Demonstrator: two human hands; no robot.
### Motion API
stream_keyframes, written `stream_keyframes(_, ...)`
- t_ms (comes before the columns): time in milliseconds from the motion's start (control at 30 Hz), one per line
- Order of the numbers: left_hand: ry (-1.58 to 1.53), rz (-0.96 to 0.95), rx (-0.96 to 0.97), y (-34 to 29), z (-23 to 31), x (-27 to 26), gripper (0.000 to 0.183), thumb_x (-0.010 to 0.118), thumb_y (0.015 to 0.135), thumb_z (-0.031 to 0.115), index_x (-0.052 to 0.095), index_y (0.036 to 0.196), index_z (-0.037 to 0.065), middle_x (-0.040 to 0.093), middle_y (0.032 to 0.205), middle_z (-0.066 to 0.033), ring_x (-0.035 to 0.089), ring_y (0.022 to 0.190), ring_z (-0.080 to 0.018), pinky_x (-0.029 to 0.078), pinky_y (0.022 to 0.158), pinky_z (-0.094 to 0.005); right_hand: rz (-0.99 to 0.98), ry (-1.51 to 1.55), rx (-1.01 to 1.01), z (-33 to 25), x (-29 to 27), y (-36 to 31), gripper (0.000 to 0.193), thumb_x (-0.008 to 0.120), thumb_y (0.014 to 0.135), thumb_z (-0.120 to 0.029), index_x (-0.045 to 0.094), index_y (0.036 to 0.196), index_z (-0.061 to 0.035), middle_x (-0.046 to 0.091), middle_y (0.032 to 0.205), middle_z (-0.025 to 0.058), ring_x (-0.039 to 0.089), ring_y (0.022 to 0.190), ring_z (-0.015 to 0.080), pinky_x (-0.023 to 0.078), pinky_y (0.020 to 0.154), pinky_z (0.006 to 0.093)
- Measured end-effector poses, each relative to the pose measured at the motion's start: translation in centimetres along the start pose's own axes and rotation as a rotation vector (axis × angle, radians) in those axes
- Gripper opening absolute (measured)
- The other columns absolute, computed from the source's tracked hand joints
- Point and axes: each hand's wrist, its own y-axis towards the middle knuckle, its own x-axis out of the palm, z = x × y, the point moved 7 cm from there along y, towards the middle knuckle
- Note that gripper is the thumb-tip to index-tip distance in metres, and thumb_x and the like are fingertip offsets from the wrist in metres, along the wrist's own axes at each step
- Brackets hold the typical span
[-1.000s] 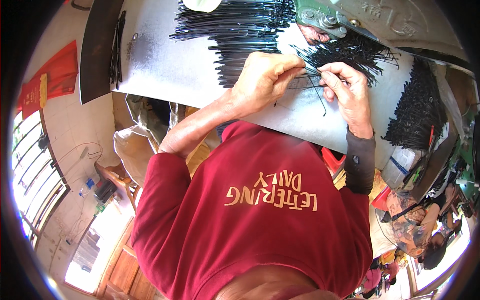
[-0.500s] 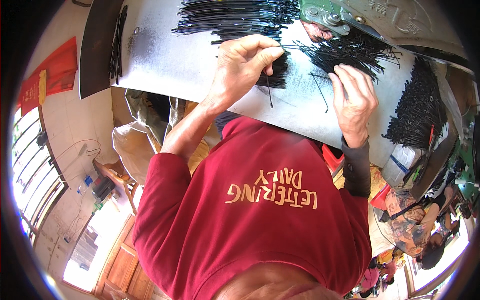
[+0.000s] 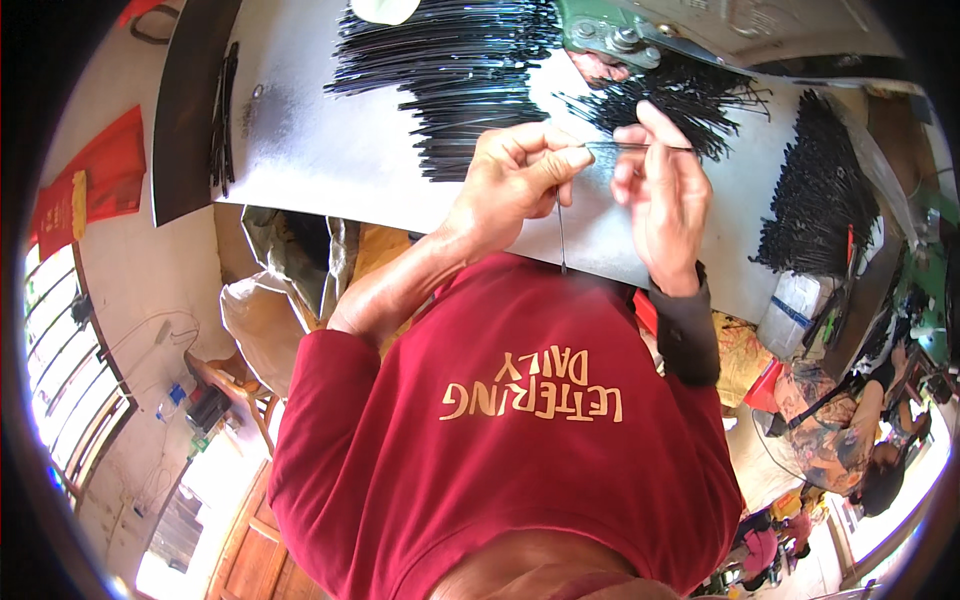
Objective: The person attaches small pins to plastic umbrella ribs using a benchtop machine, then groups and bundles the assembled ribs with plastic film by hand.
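Note:
My left hand [image 3: 520,185] is pinched shut over the near edge of a grey metal worktop. One thin black rod [image 3: 562,235] hangs from its fingers, its lower end thickened. A second thin dark rod [image 3: 612,146] runs sideways from the left fingertips to my right hand [image 3: 665,200]. My right fingers are around this rod, some of them raised and slightly blurred. Just beyond my left hand lies a layered pile of black rods [image 3: 450,110], roughly parallel. A looser, crossing heap of black rods [image 3: 690,105] is beyond my right hand.
A green metal machine [image 3: 605,30] stands at the worktop's far side. Another dense rod pile [image 3: 820,195] lies at the right, near a box with blue tape [image 3: 795,310]. A few rods [image 3: 223,120] lie by the dark left edge. Other people are at far right.
My right hand has moved left and is now at the sideways rod by my left fingers. The rod hanging near it is gone from view there. The view has shifted slightly.

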Motion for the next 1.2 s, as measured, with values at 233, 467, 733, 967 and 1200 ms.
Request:
stream_keyframes(233,0.015,0.061,-0.048,-0.6,-0.9,0.0,0.011,0.06,0.09,0.014,0.062,0.095,0.005,0.056,0.06,-0.002,0.035,0.042,-0.0013,0.025,0.038,-0.0171,-0.08,-0.812,-0.421,-5.2,0.7,0.3,0.014,0.06,0.088,-0.013,0.063,0.093,-0.0007,0.061,0.079,0.0075,0.056,0.056,0.0158,0.046,0.052,0.0246)
stream_keyframes(467,-0.033,0.172,0.053,-1.0,-0.3,-1.0,0.009,0.062,0.088,0.011,0.06,0.09,0.003,0.06,0.064,-0.0044,0.046,0.043,-0.0052,0.035,0.039,-0.0185,-0.134,-1.44,-0.703,-3.4,0.9,0.5,0.033,0.074,0.07,-0.012,0.065,0.101,-0.0067,0.054,0.075,0.0056,0.057,0.063,0.022,0.048,0.056,0.0327)
stream_keyframes(733,-0.472,0.042,0.016,0.1,-2.7,0.0,0.011,0.058,0.091,0.013,0.055,0.093,0.002,0.065,0.08,-0.0119,0.062,0.058,-0.0166,0.053,0.053,-0.0285,-0.231,-0.718,-0.633,-2.6,2.7,-2.9,0.026,0.069,0.077,-0.001,0.067,0.103,-0.0046,0.064,0.086,0.0095,0.063,0.073,0.0181,0.051,0.06,0.0279)
stream_keyframes(967,-0.548,0.127,0.066,-0.2,-3.1,-1.5,0.01,0.057,0.091,0.011,0.056,0.093,0.002,0.065,0.08,-0.0125,0.062,0.058,-0.0166,0.053,0.053,-0.0277,-0.336,-0.731,-0.704,-2.1,3.8,-3.4,0.025,0.066,0.076,0.004,0.066,0.1,-0.0029,0.064,0.09,0.0094,0.063,0.074,0.0206,0.051,0.061,0.0277)
stream_keyframes(1200,-0.237,0.012,0.019,-0.3,-2.1,0.3,0.019,0.059,0.091,0.017,0.06,0.099,0.0,0.065,0.074,-0.009,0.059,0.056,-0.0138,0.05,0.057,-0.0265,-0.052,-0.657,-0.589,-5.4,1.8,-3.5,0.007,0.061,0.082,0.003,0.062,0.089,-0.0001,0.06,0.079,0.0083,0.058,0.065,0.0178,0.047,0.055,0.0281)
